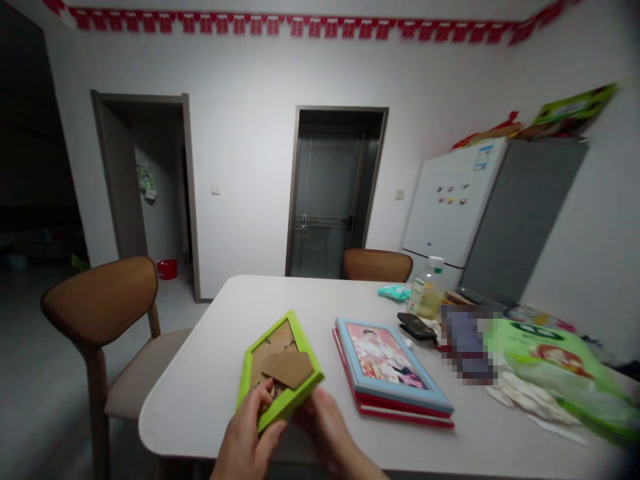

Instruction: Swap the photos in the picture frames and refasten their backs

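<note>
A green picture frame (249, 357) is tilted above the near part of the white table, its brown backing board facing me. A brown flap (287, 369) stands out from the backing. My left hand (250, 427) grips the frame's near left edge, with fingers over the backing and the thumb along the rim. At the near right corner is my right hand (327, 423), its fingers partly hidden beneath the frame; I cannot tell how they close. To the right, a light blue picture frame (400, 393) with a pink picture lies on top of a red frame (367, 408).
Right of the frames on the table (200, 373) are a black object (417, 327), a bottle (427, 290) with yellowish liquid, a teal packet (394, 292), a green bag (550, 347) and white gloves (533, 397). Chairs (107, 300) stand left and behind.
</note>
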Demonstrator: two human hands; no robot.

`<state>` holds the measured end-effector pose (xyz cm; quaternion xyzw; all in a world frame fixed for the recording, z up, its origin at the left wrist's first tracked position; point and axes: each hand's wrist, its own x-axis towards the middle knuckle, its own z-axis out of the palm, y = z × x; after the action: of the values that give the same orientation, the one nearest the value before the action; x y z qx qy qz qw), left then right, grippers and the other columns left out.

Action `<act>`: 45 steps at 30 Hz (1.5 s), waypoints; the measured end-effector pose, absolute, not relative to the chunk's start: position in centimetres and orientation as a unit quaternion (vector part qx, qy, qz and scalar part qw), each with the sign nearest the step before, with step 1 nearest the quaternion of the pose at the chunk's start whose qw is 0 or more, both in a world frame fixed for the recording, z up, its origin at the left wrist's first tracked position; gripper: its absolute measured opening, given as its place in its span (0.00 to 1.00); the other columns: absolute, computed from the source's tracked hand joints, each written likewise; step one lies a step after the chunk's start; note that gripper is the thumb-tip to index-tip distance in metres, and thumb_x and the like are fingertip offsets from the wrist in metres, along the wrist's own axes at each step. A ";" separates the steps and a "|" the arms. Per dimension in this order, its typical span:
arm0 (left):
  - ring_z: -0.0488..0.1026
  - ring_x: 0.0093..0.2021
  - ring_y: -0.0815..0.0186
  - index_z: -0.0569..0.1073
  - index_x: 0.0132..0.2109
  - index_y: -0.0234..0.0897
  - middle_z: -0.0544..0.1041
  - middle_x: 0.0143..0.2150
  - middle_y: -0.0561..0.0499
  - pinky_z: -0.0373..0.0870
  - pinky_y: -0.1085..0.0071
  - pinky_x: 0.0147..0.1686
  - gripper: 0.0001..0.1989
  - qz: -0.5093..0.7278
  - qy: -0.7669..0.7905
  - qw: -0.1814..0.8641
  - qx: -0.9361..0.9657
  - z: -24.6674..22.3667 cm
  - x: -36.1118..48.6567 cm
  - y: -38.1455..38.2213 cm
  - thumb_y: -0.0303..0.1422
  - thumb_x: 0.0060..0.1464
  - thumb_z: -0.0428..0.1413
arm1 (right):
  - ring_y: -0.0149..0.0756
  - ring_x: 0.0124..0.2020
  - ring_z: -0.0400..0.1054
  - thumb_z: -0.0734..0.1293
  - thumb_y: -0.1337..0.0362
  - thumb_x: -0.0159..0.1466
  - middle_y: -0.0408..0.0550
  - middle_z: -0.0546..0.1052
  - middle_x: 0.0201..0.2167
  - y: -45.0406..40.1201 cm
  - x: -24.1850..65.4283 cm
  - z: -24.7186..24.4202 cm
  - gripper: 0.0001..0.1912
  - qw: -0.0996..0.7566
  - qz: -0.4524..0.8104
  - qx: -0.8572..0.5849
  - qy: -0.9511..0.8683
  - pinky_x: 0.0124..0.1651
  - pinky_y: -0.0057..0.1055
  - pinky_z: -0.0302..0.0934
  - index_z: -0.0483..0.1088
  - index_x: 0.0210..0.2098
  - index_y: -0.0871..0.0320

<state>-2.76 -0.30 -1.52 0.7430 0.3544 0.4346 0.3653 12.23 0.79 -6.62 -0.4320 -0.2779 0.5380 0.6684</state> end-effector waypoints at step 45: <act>0.65 0.48 0.64 0.53 0.56 0.36 0.68 0.50 0.48 0.58 0.74 0.45 0.35 0.376 0.448 0.298 0.755 -6.9 7.6 13.1 0.15 0.37 0.47 | 0.39 0.37 0.67 0.57 0.62 0.49 0.47 0.75 0.35 9.1 27.9 -6.0 0.23 0.580 0.305 -0.627 -0.421 0.38 0.31 0.59 0.65 0.43 0.61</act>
<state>7.63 13.10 -6.87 0.7547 0.4479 0.3756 0.2978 27.94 9.08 -6.01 -0.6270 -0.4212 0.3045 0.5803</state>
